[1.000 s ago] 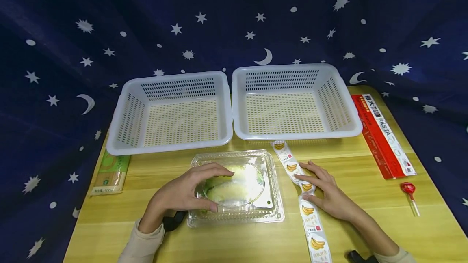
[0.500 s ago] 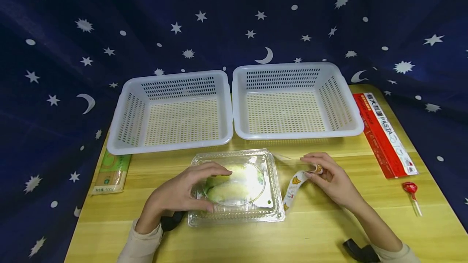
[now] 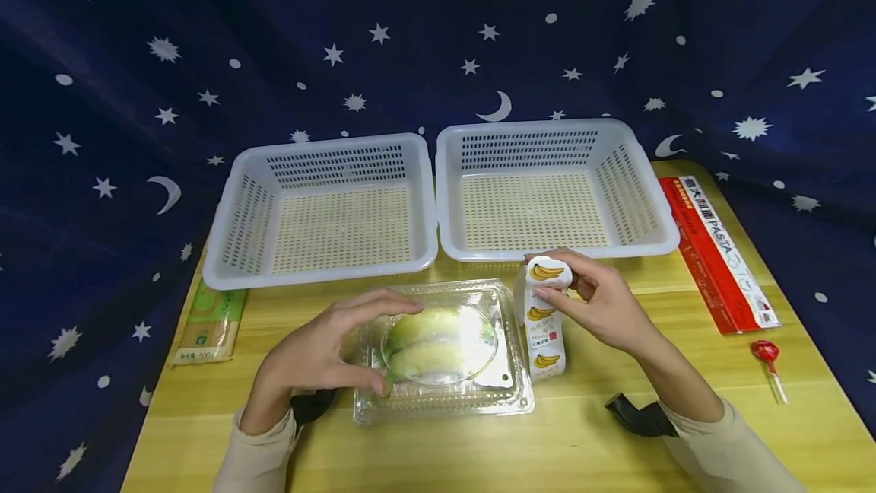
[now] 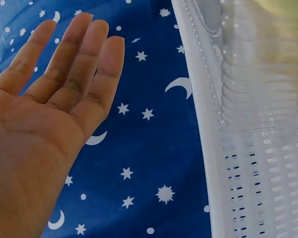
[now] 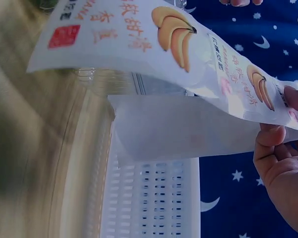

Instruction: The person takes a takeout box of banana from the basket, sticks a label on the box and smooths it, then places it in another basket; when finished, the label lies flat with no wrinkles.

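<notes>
A clear plastic clamshell box (image 3: 479,404) lies on the table before me, with pale yellow-green produce (image 3: 424,360) inside, its kind blurred by glare. Over the box's left part hovers my left hand (image 3: 311,348); in the left wrist view the fingers (image 4: 97,64) are extended and the palm holds nothing. My right hand (image 3: 609,306) pinches a strip of banana stickers (image 3: 545,333) between thumb and fingers, right of the box. The strip hangs in a bent loop; the right wrist view shows its printed face (image 5: 174,49) and its plain white back (image 5: 179,129).
Two white perforated baskets, one left (image 3: 322,277) and one right (image 3: 616,252), stand side by side behind the box. A red pasta packet (image 3: 718,257) and a red lollipop (image 3: 765,352) lie at the right. A green-and-brown packet (image 3: 208,322) pokes out beneath the left basket.
The sticker strip lay flat under my right hand; now that hand has lifted and bent it, bringing it left beside the box. My left hand has shifted slightly left.
</notes>
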Available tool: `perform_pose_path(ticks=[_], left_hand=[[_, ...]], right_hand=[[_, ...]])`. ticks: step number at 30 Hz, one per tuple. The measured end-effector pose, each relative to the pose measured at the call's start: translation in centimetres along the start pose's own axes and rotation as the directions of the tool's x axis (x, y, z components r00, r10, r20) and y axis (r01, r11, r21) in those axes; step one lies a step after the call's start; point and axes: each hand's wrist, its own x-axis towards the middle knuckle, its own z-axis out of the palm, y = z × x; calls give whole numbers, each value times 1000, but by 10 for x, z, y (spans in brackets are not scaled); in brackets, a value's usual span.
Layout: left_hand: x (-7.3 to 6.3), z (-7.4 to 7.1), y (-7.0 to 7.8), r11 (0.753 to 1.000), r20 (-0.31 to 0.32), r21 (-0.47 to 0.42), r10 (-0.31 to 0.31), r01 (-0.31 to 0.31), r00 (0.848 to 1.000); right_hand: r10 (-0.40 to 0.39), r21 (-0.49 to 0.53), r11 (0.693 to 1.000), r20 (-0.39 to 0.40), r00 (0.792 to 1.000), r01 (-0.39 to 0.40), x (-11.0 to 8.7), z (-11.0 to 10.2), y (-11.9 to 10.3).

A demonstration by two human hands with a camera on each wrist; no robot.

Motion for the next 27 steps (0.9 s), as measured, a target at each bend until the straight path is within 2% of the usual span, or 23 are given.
perform_pose_path(ticks=[7, 12, 16, 19, 24, 27], left_hand=[[0, -1, 0, 1000, 0, -2, 1, -1, 1000], [3, -2, 3, 1000, 4, 8, 4, -4, 1000], [16, -7, 9, 999, 38, 40, 19, -21, 999], [32, -10, 10, 998, 77, 53, 23, -27, 997], [59, -13, 3, 998, 127, 59, 3, -11, 992], [66, -13, -3, 998, 152, 57, -18, 9, 988]], right_hand=[[5, 14, 1000, 51, 999, -6, 13, 4, -3], [39, 12, 999, 61, 997, -40, 19, 8, -4], [65, 8, 998, 73, 995, -66, 24, 12, -6], [87, 20, 996, 96, 992, -90, 27, 15, -8], [129, 67, 988, 158, 979, -141, 33, 20, -9], [134, 91, 984, 191, 972, -154, 37, 24, -10]])
